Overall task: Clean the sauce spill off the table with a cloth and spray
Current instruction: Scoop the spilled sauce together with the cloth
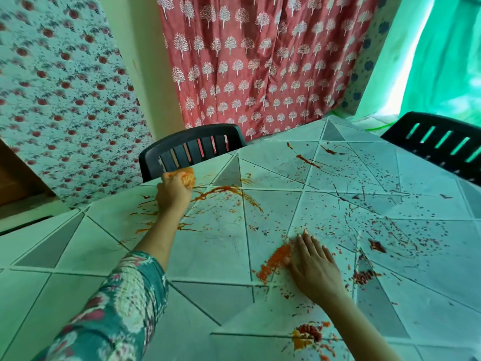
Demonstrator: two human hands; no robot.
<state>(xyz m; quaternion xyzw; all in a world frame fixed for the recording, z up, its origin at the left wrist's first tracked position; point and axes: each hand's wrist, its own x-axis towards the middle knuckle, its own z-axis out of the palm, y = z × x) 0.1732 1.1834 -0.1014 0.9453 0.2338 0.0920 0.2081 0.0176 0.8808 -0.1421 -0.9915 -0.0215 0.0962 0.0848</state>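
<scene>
Red-orange sauce (pixel 223 192) is smeared and spattered across the table (pixel 86 254), which has a pale cover with a triangle pattern. My left hand (pixel 173 195) reaches to the far left edge and grips a bunched, sauce-stained orange cloth (pixel 186 176) against the surface. My right hand (pixel 315 267) lies flat on the table with straight fingers, beside a thick orange smear (pixel 274 261). Another clump of sauce (pixel 308 333) sits near the front edge. No spray bottle is in view.
A black plastic chair (pixel 192 148) stands at the table's far left edge, right behind the cloth. A second black chair (pixel 437 142) is at the far right. A red patterned curtain (pixel 260 61) and floral wall covering (pixel 59 100) hang behind.
</scene>
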